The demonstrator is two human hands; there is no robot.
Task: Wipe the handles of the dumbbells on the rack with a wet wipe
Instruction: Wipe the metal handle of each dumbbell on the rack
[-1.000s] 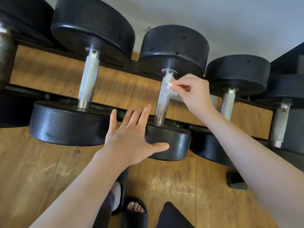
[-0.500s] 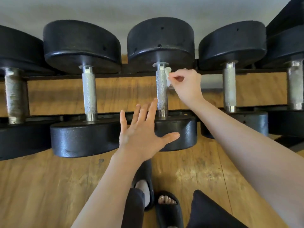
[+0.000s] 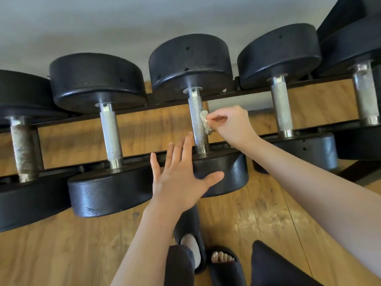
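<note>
Black dumbbells with knurled steel handles lie side by side on a black rack (image 3: 144,107). My right hand (image 3: 233,125) pinches a small crumpled white wet wipe (image 3: 205,119) and presses it against the right side of the middle dumbbell's handle (image 3: 196,120), about halfway down. My left hand (image 3: 181,178) lies flat with fingers spread on that dumbbell's near head (image 3: 233,174), the thumb stretched across its front.
To the left sit a clean handle (image 3: 111,133) and a rusty, worn one (image 3: 23,147). Two more handles (image 3: 281,108) stand to the right. Below is a wooden floor (image 3: 61,250), with my feet in dark slippers (image 3: 223,263) close to the rack.
My right hand has slid the wipe down the middle handle from its top end to about halfway. My left hand stays on the near head. The camera view shifted.
</note>
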